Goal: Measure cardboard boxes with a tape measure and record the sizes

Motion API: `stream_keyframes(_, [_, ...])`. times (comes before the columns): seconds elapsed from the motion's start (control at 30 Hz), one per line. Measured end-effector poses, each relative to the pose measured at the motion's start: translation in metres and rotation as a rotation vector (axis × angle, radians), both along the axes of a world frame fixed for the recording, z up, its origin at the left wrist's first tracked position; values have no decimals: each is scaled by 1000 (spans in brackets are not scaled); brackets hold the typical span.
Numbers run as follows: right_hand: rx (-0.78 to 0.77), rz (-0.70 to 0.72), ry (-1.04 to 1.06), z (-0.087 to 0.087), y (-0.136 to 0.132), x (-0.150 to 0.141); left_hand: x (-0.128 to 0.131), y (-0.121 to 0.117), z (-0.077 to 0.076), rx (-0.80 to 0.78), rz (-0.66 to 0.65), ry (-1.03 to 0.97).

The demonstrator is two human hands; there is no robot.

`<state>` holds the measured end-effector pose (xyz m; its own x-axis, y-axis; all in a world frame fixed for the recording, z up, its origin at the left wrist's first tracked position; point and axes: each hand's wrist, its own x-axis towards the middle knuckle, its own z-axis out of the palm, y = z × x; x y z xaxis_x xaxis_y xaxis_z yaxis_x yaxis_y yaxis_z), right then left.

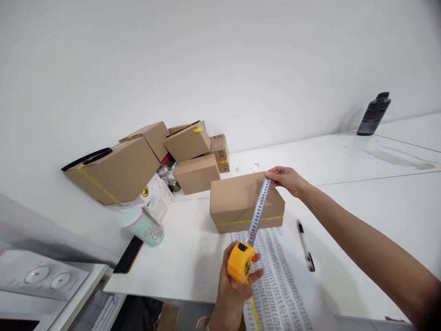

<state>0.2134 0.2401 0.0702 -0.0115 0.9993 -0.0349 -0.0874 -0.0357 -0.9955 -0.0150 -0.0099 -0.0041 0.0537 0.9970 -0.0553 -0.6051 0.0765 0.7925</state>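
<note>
A closed cardboard box (230,195) with a yellow strip along its lower side rests on the white table. My left hand (231,294) is wrapped around a yellow tape measure (237,263) in front of the box. Its blade (257,214) stretches up across the box, with printed numbers facing me. At the box's far top edge, my right hand (284,179) pinches the free end of the blade. A yellow strap hangs below the tape measure's case. Under it, a printed sheet (275,276) lies partly beneath the box.
Several cardboard boxes (198,174) are stacked against the wall. To the left are a mint tumbler (146,227) with a pink lid and a dark flat case (128,255). A pen (305,246) lies right of the sheet. A dark bottle (373,115) stands at the far right.
</note>
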Motion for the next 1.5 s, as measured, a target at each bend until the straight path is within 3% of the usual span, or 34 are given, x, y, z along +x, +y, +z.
stream_keyframes(0.1, [-10, 130, -17, -1, 11, -19, 10, -2, 5, 8, -177, -95])
stream_keyframes(0.2, [14, 240, -32, -4, 24, -38, 17, 14, 11, 9, -244, -104])
stream_keyframes(0.43, [84, 165, -44, -12, 39, -84, 53, 66, 20, -17, -301, -340])
stream_keyframes(0.53, [85, 168, -5, -23, 41, -98, 74, 83, 18, -17, -231, -348])
stream_keyframes(0.63, [95, 210, 37, -36, 48, -104, 85, 92, 7, 26, -100, -182])
stream_keyframes(0.77, [105, 229, 45, -44, 54, -101, 84, 98, -22, 6, 342, 267])
stream_keyframes(0.83, [106, 226, 46, -39, 50, -100, 80, 101, -38, -60, 522, 396])
stream_keyframes(0.87, [122, 224, 42, -35, 44, -99, 78, 103, -45, -81, 551, 425])
stream_keyframes(0.97, [264, 220, 12, -13, 17, -98, 76, 109, -54, -58, 480, 448])
stream_keyframes(1.07, [444, 195, -36, 15, -22, -97, 81, 110, -44, 6, 433, 440])
stream_keyframes(1.23, [665, 193, -266, 53, -73, -97, 92, 99, -9, 70, 305, 321])
stream_keyframes(1.33, [683, 210, -299, 65, -75, -93, 94, 86, 3, 35, 196, 260])
stream_keyframes(1.5, [411, 235, -149, 60, -26, -74, 84, 63, 12, -101, 78, 109])
